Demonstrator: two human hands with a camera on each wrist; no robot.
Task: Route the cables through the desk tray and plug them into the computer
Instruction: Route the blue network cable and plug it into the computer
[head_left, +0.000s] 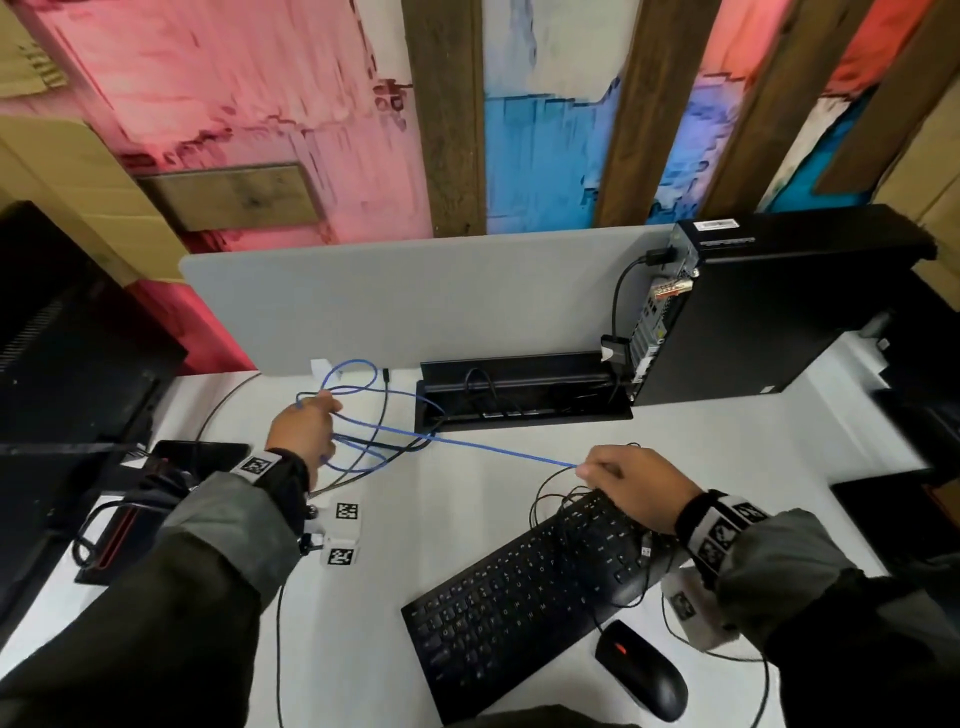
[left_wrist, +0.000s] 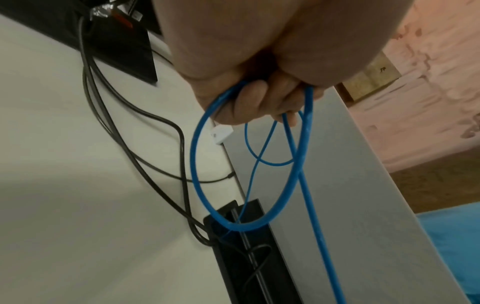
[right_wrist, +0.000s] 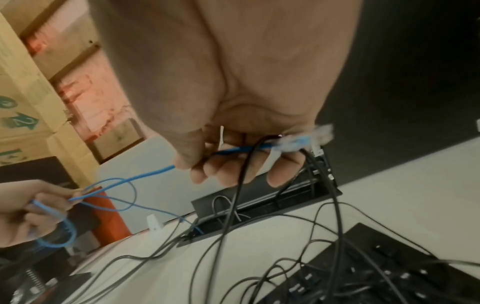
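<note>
A blue network cable (head_left: 493, 449) stretches taut between my two hands above the white desk. My left hand (head_left: 304, 426) grips several coils of it (left_wrist: 197, 164) near the grey divider, fingers (left_wrist: 259, 102) curled round the loops. My right hand (head_left: 634, 483) pinches the cable's other end (right_wrist: 153, 172) over the keyboard; its clear plug (right_wrist: 322, 133) sticks out past the fingers (right_wrist: 233, 166), which also hold thin black cables (right_wrist: 233, 205). One blue strand drops into the left end of the open black desk tray (head_left: 571, 415). The black computer tower (head_left: 753, 312) stands just right of the tray.
A black keyboard (head_left: 524, 587) and mouse (head_left: 644, 675) lie at the front right among loose black wires. More black cables (left_wrist: 130, 148) run from the monitor stand (head_left: 104, 519) at the left into the tray. The grey divider (head_left: 415, 301) closes off the back.
</note>
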